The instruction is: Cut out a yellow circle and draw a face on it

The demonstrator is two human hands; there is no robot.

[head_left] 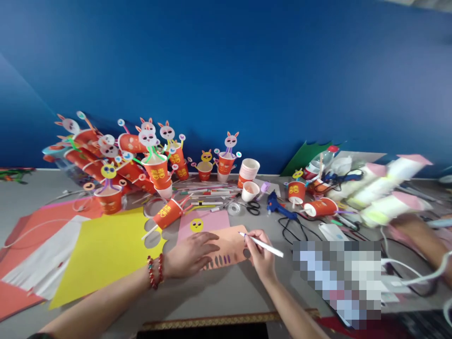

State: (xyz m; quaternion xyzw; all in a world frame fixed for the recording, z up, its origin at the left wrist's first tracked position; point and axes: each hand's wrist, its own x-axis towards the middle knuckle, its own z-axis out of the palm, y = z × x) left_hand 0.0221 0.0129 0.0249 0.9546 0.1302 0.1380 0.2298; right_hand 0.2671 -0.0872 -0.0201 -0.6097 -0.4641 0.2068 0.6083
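A sheet of orange paper [229, 240] with small oval holes along its lower edge lies in front of me. My left hand [192, 254] rests flat on its left part, fingers spread. In my right hand [260, 249] is a white marker pen [264, 245], its tip pointing left just over the paper's upper right area; whether it touches is unclear. Behind the orange sheet lies pink paper [215, 220], with a round yellow smiling face [197, 225] on it. A red paper cup [167, 214] lies tilted near my left hand.
Yellow paper [106, 249] and red paper [21, 230] spread at left. Decorated red cups [155, 172] crowd the back left. Scissors [252, 207], a blue glue gun [280, 205] and stacked white cups [250, 168] stand behind. Cables and another person's arm [420, 240] are at right.
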